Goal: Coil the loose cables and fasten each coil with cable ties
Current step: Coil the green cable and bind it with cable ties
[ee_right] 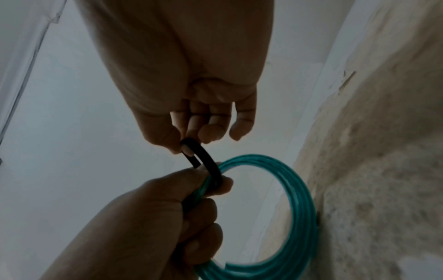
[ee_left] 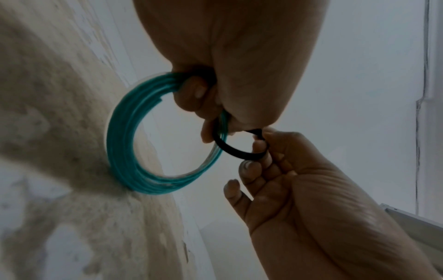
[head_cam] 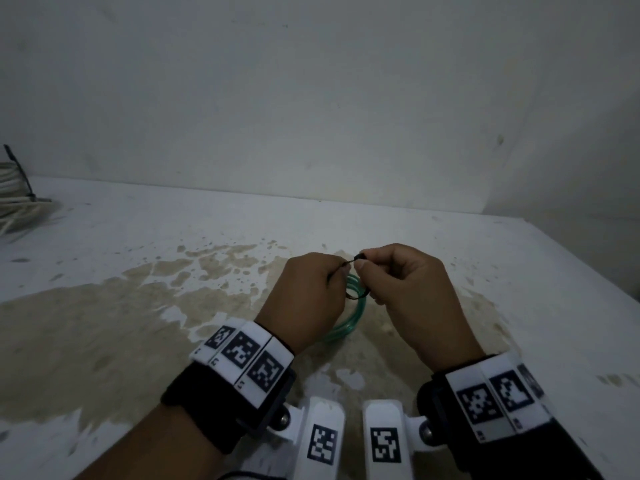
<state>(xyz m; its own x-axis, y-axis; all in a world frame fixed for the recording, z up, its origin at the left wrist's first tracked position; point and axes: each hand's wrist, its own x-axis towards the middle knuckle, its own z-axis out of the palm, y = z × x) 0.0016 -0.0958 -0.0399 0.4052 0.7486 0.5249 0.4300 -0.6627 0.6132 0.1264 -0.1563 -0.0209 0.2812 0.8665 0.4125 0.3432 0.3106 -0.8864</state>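
Over a stained white table (head_cam: 104, 306): teal cable coil (ee_left: 124, 136), gripped by curled left hand (head_cam: 304, 299). Black cable tie (ee_left: 236, 150) loops around the coil, pinched by right hand (head_cam: 405, 282).

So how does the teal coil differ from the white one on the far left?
The teal coil is held up on edge by the left hand, its lower edge on the table; the white coil lies on the table untouched. The teal coil's black tie is a loose loop pinched by the right hand; the white coil's dark tie looks already fastened. Both are wound cables.
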